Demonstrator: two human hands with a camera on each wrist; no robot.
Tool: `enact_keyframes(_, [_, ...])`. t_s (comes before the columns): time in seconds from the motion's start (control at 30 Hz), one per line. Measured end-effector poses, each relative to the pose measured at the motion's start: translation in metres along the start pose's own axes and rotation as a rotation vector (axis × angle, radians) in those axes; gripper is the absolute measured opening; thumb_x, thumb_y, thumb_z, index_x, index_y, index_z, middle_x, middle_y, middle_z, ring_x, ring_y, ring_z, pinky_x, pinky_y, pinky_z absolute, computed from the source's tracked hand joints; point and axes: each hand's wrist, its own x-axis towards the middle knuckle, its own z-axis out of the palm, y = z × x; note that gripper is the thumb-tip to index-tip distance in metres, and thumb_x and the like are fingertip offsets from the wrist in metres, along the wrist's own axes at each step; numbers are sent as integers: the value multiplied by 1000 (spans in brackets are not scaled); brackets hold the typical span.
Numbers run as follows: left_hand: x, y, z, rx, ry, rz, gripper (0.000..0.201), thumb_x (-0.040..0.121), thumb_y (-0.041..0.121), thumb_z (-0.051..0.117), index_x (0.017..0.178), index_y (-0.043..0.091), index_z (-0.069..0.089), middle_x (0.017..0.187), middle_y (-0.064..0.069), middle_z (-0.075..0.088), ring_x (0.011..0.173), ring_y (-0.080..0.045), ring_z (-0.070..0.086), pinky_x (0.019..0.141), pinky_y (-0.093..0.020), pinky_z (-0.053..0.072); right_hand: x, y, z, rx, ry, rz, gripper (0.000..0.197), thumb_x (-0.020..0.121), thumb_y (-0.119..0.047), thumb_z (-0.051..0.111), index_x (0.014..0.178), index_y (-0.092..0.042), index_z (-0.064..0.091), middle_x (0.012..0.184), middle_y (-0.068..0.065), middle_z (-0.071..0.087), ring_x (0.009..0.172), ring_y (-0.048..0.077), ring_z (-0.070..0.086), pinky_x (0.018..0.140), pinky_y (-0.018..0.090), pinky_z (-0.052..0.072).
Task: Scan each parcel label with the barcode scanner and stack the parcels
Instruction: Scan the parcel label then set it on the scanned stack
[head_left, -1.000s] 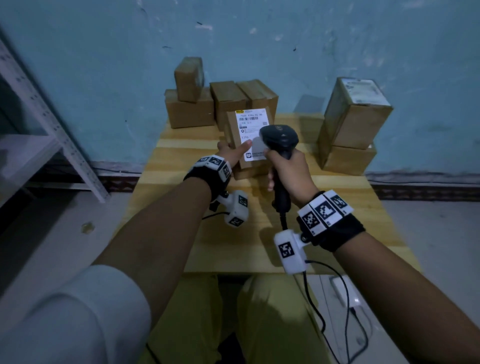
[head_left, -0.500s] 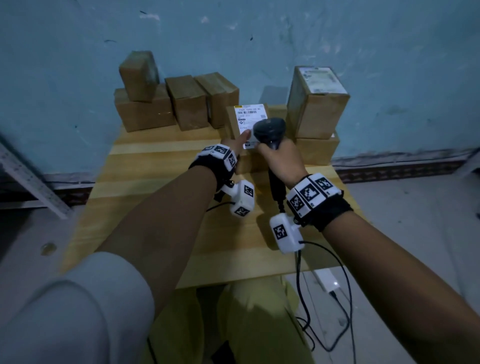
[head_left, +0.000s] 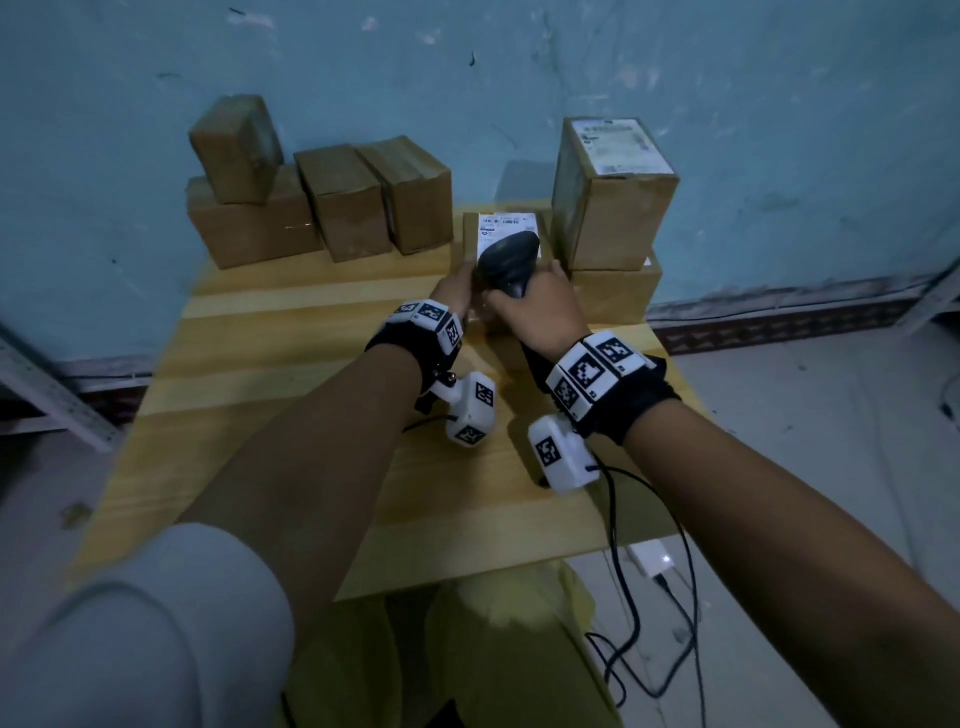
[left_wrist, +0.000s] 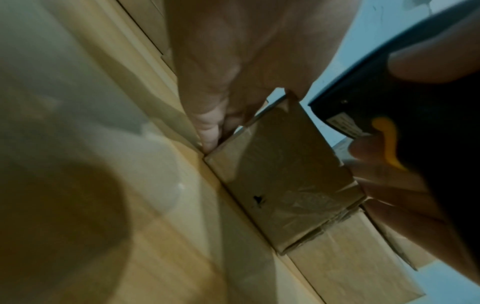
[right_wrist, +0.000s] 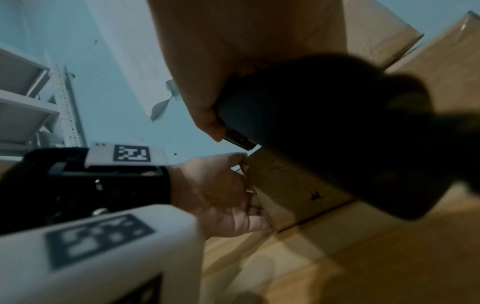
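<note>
A brown parcel with a white label (head_left: 506, 227) stands on the wooden table (head_left: 291, 364), right beside the two-box stack (head_left: 613, 208) at the back right. My left hand (head_left: 457, 286) holds the parcel's left side, fingers (left_wrist: 210, 131) curled at its edge and thumb near its top. My right hand (head_left: 537, 306) grips the black barcode scanner (head_left: 508, 262), whose head hangs just in front of the label and hides its lower part. In the left wrist view the parcel (left_wrist: 280, 174) touches the stack's lower box (left_wrist: 350, 257). In the right wrist view the scanner (right_wrist: 324, 127) covers the parcel (right_wrist: 285, 195).
Several brown boxes (head_left: 322, 202) line the back left of the table against the blue wall. The scanner's cable (head_left: 623, 571) trails off the front right edge to a white adapter (head_left: 654, 558) on the floor. A metal shelf (head_left: 47, 395) stands at the left.
Both hands have carried the parcel and the scanner back and to the right, from the table's middle to beside the right stack. The parcel now rests on the table.
</note>
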Motion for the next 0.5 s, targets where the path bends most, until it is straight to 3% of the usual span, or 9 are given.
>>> enact_keyframes(0.07, [-5, 1, 2, -80, 22, -15, 61, 98, 49, 27, 129, 4, 53, 134, -25, 51, 119, -39, 52, 97, -41, 46, 4, 1, 1, -11, 12, 3, 25, 89, -31, 52, 71, -14, 59, 112, 21, 63, 122, 28, 47, 119, 31, 7])
enact_keyframes(0.1, [-7, 1, 3, -89, 22, -19, 62, 98, 49, 27, 130, 4, 53, 128, -26, 55, 112, -41, 56, 82, -35, 51, 6, 2, 1, -16, 19, 4, 22, 88, -31, 52, 82, -13, 64, 114, 20, 62, 123, 28, 46, 119, 31, 7])
enact_keyframes(0.17, [-5, -1, 4, -100, 12, -15, 61, 99, 47, 27, 130, 2, 52, 106, -23, 64, 81, -36, 62, 52, -23, 41, 8, 5, 3, -24, 32, -9, 29, 88, -31, 53, 99, -8, 67, 119, 19, 61, 125, 27, 44, 119, 31, 7])
enact_keyframes(0.2, [-3, -3, 5, -110, 12, -14, 62, 99, 48, 26, 130, 1, 52, 106, -21, 63, 76, -34, 60, 50, -23, 38, 9, 6, 4, -30, 42, -13, 32, 88, -32, 53, 104, -8, 67, 122, 18, 60, 127, 26, 43, 119, 32, 6])
enact_keyframes(0.27, [-1, -3, 7, -150, 14, -4, 64, 99, 48, 24, 131, -1, 51, 125, -27, 56, 90, -38, 61, 65, -32, 47, 9, 8, 5, -37, 51, -12, 36, 87, -34, 54, 110, -9, 66, 127, 17, 57, 131, 26, 39, 120, 33, 5])
enact_keyframes(0.33, [-1, -3, 10, -174, 35, -12, 63, 100, 45, 22, 131, -3, 50, 125, -29, 55, 97, -43, 59, 81, -41, 50, 10, 9, 5, -31, 60, -8, 36, 87, -34, 54, 109, -9, 67, 128, 16, 57, 132, 25, 39, 120, 32, 4])
enact_keyframes(0.43, [4, -3, 11, -184, 30, -24, 62, 101, 43, 21, 135, -3, 46, 132, -31, 49, 108, -45, 55, 92, -45, 46, 10, 9, 3, -35, 70, -6, 33, 87, -33, 53, 103, -8, 68, 122, 16, 60, 129, 24, 42, 119, 32, 6])
enact_keyframes(0.5, [8, -5, 11, -193, 27, -29, 62, 100, 45, 21, 136, 0, 45, 134, -28, 48, 106, -40, 58, 90, -42, 47, 9, 9, 2, -40, 67, -5, 32, 88, -32, 53, 101, -7, 69, 120, 15, 61, 128, 23, 42, 119, 31, 7])
